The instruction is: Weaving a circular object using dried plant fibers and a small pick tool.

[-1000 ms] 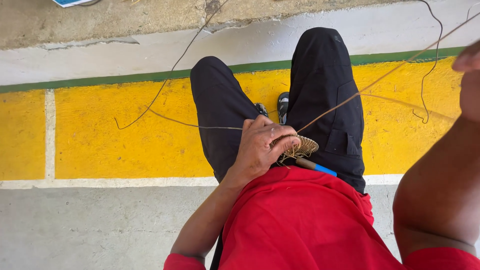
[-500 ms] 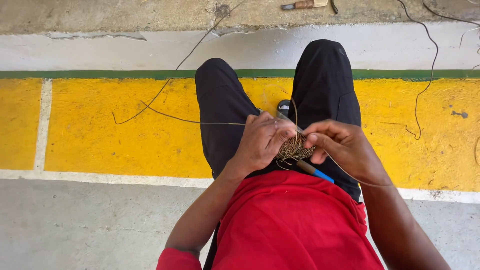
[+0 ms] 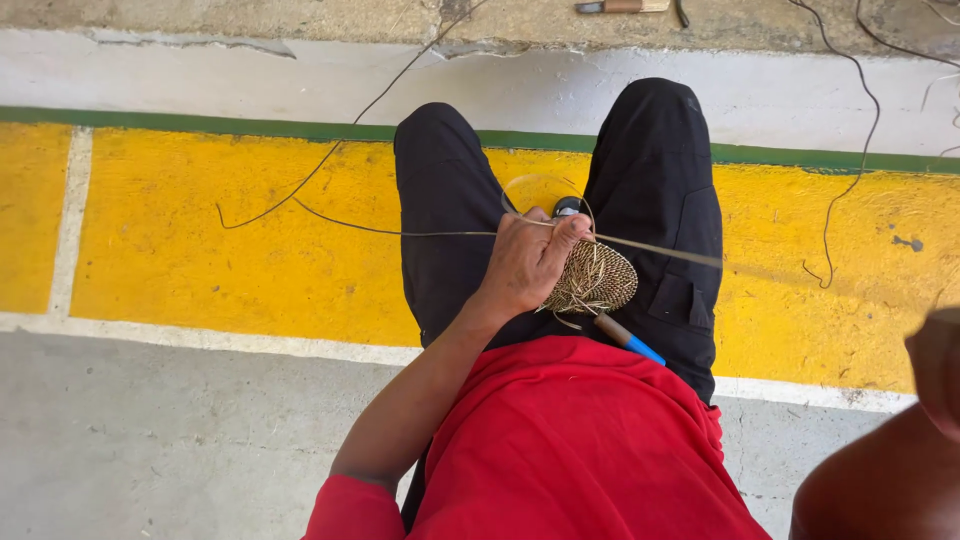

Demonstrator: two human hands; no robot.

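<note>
Since half a second ago the right hand [image 3: 935, 350] has left the woven piece and swung out to the right edge of the view, and a pale strand [image 3: 660, 250] now runs taut from the left hand [image 3: 525, 262] across the right thigh toward it.

The person sits over a painted floor: a broad yellow band [image 3: 200, 250] edged by a green stripe [image 3: 200, 124] above and a white line [image 3: 200, 338] below, with bare grey concrete [image 3: 150, 440] nearer the body and a white-painted kerb [image 3: 250, 75] beyond the knees. Loose dark strands [image 3: 845, 190] trail over the yellow paint, and a wooden-handled tool [image 3: 620, 6] lies at the top edge on the rough concrete.

The small round woven disc [image 3: 598, 280] rests on the lap between the black-trousered legs [image 3: 655, 180]. The left hand's fingers are closed together on its upper left rim, thumb and forefinger pinching the strand where it meets the weave. A thin loop of fibre [image 3: 535, 185] arcs just above the knuckles.

A tool with a brown shaft and blue end [image 3: 630, 340] pokes out from under the disc against the red shirt [image 3: 560, 440]. The right hand is cut off at the frame edge and blurred, so I cannot tell how its fingers stand.
</note>
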